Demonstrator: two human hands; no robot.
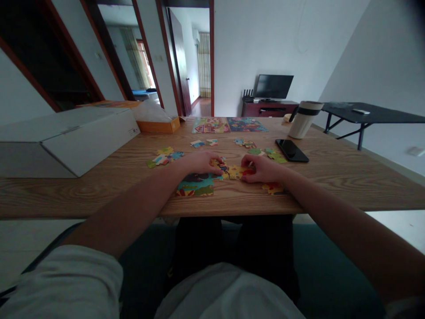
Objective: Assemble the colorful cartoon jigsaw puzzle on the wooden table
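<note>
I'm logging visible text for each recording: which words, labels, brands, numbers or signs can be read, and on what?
None can be read.
White box: small dark marks near its far end, too small to read.
Orange box: no legible lettering.
Puzzle pieces: coloured pictures, no legible text.
Phone: dark screen, no text visible.

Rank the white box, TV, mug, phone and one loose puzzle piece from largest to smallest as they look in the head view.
1. White box
2. TV and mug: too alike to rank; the TV stands farther away
3. Phone
4. Loose puzzle piece
</note>
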